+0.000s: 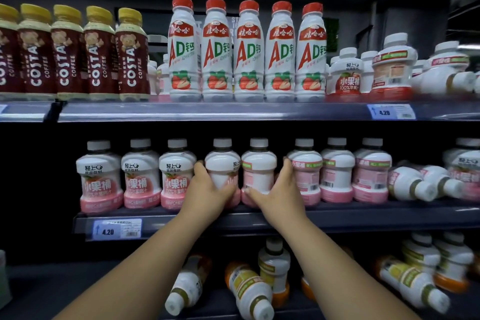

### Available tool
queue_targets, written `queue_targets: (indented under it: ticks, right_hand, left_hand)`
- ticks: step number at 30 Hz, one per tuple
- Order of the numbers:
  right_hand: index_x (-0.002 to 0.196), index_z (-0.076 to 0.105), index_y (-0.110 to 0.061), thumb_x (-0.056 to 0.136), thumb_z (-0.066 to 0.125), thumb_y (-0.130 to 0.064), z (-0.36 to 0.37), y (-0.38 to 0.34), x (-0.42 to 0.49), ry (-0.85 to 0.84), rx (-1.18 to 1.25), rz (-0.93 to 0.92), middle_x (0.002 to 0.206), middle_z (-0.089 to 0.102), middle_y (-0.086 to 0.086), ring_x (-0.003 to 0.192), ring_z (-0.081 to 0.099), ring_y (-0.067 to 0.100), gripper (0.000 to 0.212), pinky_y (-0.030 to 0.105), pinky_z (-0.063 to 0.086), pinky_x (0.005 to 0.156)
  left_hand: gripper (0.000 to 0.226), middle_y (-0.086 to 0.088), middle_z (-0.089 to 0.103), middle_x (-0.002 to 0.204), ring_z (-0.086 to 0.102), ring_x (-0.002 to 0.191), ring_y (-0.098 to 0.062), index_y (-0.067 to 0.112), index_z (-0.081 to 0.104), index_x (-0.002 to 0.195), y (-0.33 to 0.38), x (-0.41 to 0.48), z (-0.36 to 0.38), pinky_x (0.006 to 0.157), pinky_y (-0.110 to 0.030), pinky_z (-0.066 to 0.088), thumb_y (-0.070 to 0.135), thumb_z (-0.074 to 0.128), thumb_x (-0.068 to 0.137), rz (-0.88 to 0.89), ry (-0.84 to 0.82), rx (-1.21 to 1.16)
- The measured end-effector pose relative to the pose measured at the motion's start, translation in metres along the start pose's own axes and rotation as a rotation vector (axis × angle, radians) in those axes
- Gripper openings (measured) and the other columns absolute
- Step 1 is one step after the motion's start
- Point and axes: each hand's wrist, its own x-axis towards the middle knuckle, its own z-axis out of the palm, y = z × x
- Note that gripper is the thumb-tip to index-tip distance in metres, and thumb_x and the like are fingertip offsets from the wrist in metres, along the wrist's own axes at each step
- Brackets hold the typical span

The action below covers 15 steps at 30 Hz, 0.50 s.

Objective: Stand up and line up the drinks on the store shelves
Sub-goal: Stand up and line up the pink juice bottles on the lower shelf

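Observation:
On the middle shelf (363, 218) stands a row of small pink juice bottles with white caps. My left hand (207, 189) grips one upright pink bottle (223, 163) whose label is turned sideways. My right hand (278, 189) grips the pink bottle next to it (258, 166), which shows its back label. Three bottles (140, 171) to the left face front. Three more (337, 169) to the right stand with back labels showing. Further right, two pink bottles (415, 184) lie on their sides.
The top shelf (233, 112) holds brown Costa coffee bottles (67, 54), red-capped AD milk bottles (246, 52), and small red juice bottles (348, 73), one toppled (446, 78) at the right. On the bottom shelf, orange juice bottles (249, 291) lie tipped over. A price tag (117, 228) hangs at the middle shelf's left.

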Motion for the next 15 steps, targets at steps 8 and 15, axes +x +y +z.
queue_targets:
  ticks: [8,15]
  right_hand:
    - [0.157,-0.009,-0.018,0.071,0.080,-0.058,0.0008,-0.0028,-0.0034,-0.050,-0.099,-0.025,0.160,0.028,0.011,0.139,0.038,0.031,0.130,0.040,0.039,0.107]
    - [0.156,-0.019,-0.022,0.079,0.074,-0.056,-0.0018,-0.0038,-0.0066,-0.086,-0.126,-0.035,0.154,0.040,0.010,0.130,0.048,0.034,0.125,0.038,0.044,0.095]
  left_hand:
    - [0.069,-0.016,0.059,0.117,0.058,0.108,-0.033,0.010,0.036,0.110,0.0040,0.0003,-0.0031,0.078,-0.032,0.040,0.037,0.085,0.071,0.002,-0.024,0.060]
    - [0.082,-0.015,0.058,0.120,0.058,0.109,-0.031,0.007,0.041,0.115,0.0041,-0.0001,-0.0036,0.083,-0.036,0.047,0.042,0.092,0.060,0.016,-0.033,0.062]
